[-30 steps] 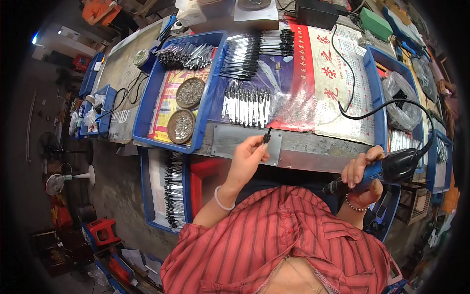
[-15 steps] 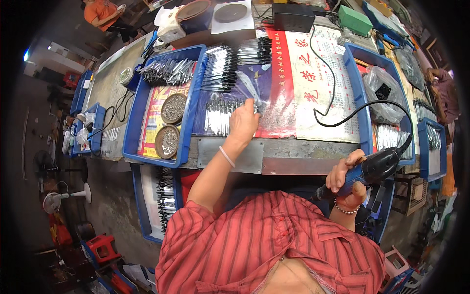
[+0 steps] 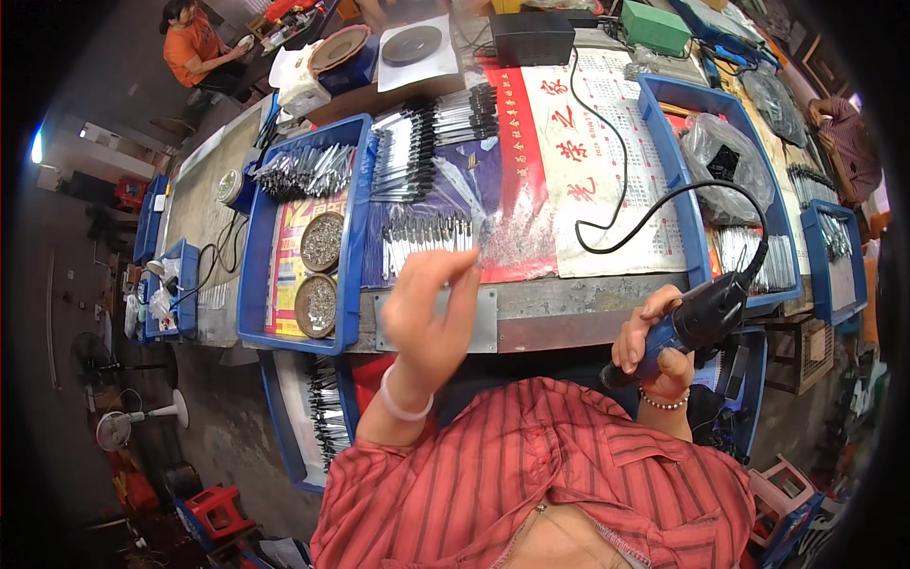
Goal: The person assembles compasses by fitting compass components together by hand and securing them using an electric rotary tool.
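My left hand [image 3: 431,308] is raised just over the table's front edge, thumb and forefinger pinched together. Anything between the fingertips is too small to make out. Right behind it lies a row of pens [image 3: 425,233] with clear barrels and black ends. Farther back are more black-and-clear pens [image 3: 403,156] in stacks. My right hand [image 3: 654,334] is wrapped round a blue and black corded electric screwdriver [image 3: 703,318], held in front of the table edge with its nose toward the lower left.
Left of the pens, a blue tray [image 3: 251,294] holds loose pens and two round bowls of small metal parts [image 3: 318,305]. Another blue tray [image 3: 697,223] with bagged parts stands at right. The screwdriver's black cord [image 3: 616,142] crosses the table. Two other people sit farther off.
My left hand has drawn back from the pen row toward me, its fingers now pinched. The screwdriver stays in my right hand, and the view has shifted slightly.
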`<state>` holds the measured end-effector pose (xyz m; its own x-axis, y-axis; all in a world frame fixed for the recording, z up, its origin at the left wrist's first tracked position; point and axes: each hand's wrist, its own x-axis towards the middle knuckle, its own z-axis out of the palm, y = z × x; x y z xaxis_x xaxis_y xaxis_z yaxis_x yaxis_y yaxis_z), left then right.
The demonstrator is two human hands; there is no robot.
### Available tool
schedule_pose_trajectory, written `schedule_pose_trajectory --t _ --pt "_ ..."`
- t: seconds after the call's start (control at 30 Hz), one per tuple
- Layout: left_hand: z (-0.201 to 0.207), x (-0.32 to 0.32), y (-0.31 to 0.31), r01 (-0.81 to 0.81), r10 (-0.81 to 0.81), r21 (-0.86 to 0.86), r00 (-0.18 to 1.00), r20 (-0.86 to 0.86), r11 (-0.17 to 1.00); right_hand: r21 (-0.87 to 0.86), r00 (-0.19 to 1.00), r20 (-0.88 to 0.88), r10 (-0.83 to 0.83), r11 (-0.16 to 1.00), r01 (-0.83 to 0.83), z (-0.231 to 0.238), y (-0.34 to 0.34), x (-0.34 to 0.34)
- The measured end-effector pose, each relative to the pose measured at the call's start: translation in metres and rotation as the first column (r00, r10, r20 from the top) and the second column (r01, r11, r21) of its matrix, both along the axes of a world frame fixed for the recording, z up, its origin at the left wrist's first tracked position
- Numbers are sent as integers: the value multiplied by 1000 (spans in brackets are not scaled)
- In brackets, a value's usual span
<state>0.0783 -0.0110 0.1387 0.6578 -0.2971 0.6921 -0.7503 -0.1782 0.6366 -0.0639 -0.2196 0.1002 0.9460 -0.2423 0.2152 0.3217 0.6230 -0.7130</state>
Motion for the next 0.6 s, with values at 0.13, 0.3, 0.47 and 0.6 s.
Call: schedule_pose_trajectory --t 0.13,0.3,0.47,0.6 --pt "-6 -33 126 -22 410 -492 586 699 870 40 1000 -26 14 999 -12 6 2 1" --pt "101 -96 39 525 140 -557 635 760 644 -9 995 -11 97 995 -97 8 25 9" --pt "142 -90 27 711 -175 -474 631 756 519 0 991 -48 127 992 -127 8 30 2" --pt "128 -90 32 734 -259 -344 572 779 585 19 991 -65 118 993 -117 11 28 0"
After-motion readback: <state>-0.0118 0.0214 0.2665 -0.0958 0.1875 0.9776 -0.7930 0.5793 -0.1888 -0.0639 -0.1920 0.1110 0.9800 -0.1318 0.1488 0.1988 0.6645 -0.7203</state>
